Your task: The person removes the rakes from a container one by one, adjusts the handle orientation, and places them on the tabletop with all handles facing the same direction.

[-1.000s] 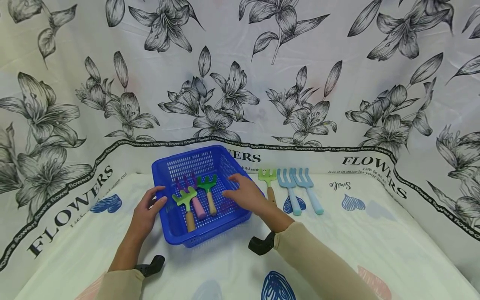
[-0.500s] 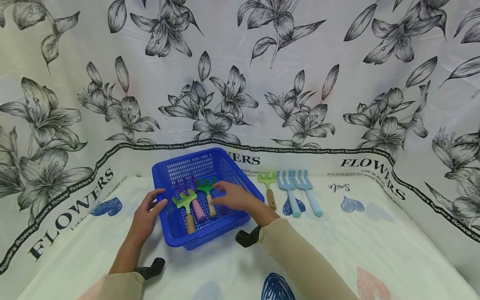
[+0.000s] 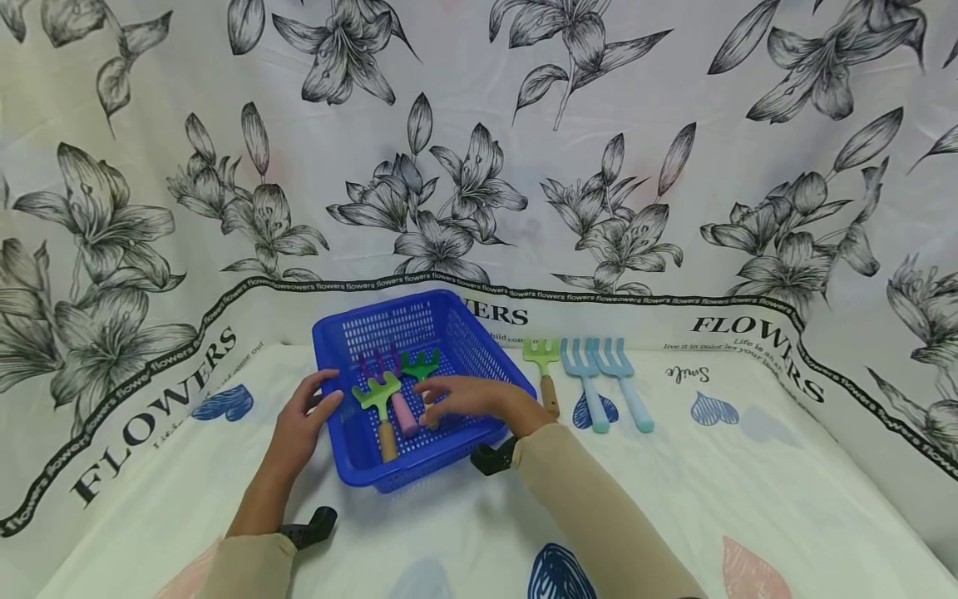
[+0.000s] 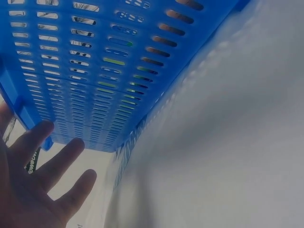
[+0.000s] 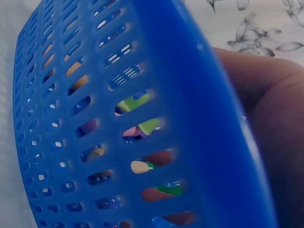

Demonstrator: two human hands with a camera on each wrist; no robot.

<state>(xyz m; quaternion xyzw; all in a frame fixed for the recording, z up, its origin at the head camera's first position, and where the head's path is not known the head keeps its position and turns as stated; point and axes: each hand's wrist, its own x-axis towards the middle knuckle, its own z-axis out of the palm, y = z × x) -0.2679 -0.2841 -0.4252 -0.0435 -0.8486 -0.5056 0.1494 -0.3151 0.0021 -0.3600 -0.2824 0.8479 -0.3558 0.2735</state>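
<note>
A blue plastic basket (image 3: 358, 476) holds several small garden forks. In the head view, my left hand (image 3: 301, 424) is at its left rim, fingers extended; the left wrist view shows those fingers spread beside the perforated wall. My right hand (image 3: 475, 398) reaches over the right side into the basket, thumb and forefinger apart above the dark green fork (image 3: 421, 363), overlapping its pale wooden handle. In the right wrist view, fingertips (image 5: 159, 194) show through the holes near that handle. Left of it lie a light green fork (image 3: 377, 393) and a purple fork with pink handle (image 3: 404, 414).
Right of the basket, a light green fork with brown handle (image 3: 549, 391) and two light blue forks (image 3: 590, 387) lie on the white patterned cloth (image 3: 479, 541). A flower-printed curtain (image 3: 599, 75) stands behind.
My right hand has moved left and down into the basket, over the dark green fork's handle, and its thumb and forefinger have parted. My left hand has stayed at the rim.
</note>
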